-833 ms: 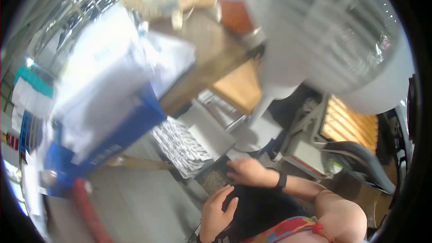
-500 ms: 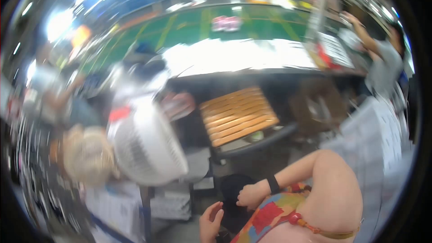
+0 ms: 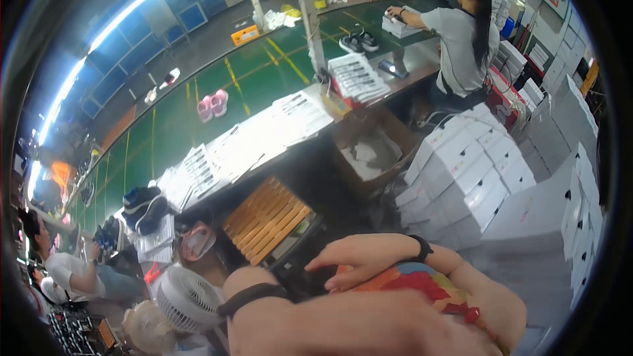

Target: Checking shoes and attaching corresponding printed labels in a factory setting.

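My right hand [image 3: 362,257] reaches in from the lower right with a black band on its wrist. Its fingers point left, thumb apart, and nothing shows in its grasp. Closer to the camera, my left hand [image 3: 389,320] stretches rightward across my front. Motion smears it and its fingertips cannot be made out. A black band circles the left wrist too. Between the hands shows colourful patterned cloth [image 3: 422,283] in red, blue and yellow, with a red bead [image 3: 472,315] on a cord. Whether the left hand touches the cloth, I cannot tell.
A wooden slatted stool [image 3: 267,221] stands before the green conveyor [image 3: 175,128], which carries pink shoes [image 3: 212,105]. White printed sheets [image 3: 257,135] line its edge. Stacked white boxes [image 3: 471,158] fill the right. A white fan [image 3: 188,296] stands left. Co-workers [image 3: 461,39] are at the line.
The view has swung rightward, bringing the box stacks and a co-worker further in. My left hand has come up across my front; my right hand's fingers have stretched out.
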A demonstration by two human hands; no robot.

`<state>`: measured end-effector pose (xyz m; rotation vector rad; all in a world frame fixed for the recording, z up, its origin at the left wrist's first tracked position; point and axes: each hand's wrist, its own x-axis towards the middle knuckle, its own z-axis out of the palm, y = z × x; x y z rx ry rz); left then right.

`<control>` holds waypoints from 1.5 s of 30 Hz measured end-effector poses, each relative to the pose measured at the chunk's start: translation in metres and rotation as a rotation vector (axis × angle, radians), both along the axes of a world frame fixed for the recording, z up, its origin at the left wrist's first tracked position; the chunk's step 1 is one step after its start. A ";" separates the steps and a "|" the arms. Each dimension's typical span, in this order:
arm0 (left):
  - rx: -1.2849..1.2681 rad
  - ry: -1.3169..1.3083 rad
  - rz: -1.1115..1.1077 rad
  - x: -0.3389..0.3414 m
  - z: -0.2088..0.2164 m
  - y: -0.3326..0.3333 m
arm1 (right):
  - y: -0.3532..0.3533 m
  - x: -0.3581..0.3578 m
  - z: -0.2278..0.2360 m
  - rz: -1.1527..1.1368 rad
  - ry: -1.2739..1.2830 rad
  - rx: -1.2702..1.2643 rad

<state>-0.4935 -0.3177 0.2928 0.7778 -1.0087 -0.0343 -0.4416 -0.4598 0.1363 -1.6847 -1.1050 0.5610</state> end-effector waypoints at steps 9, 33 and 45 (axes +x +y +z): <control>-0.469 0.376 -0.696 0.093 0.008 -0.152 | -0.159 0.079 -0.002 -0.369 -0.052 -0.310; 1.273 0.814 0.309 0.444 -0.237 -0.047 | -0.254 0.415 -0.197 -1.534 -0.155 -0.618; 1.351 0.326 0.208 0.614 -0.336 -0.124 | -0.236 0.486 -0.211 -1.523 0.326 -0.870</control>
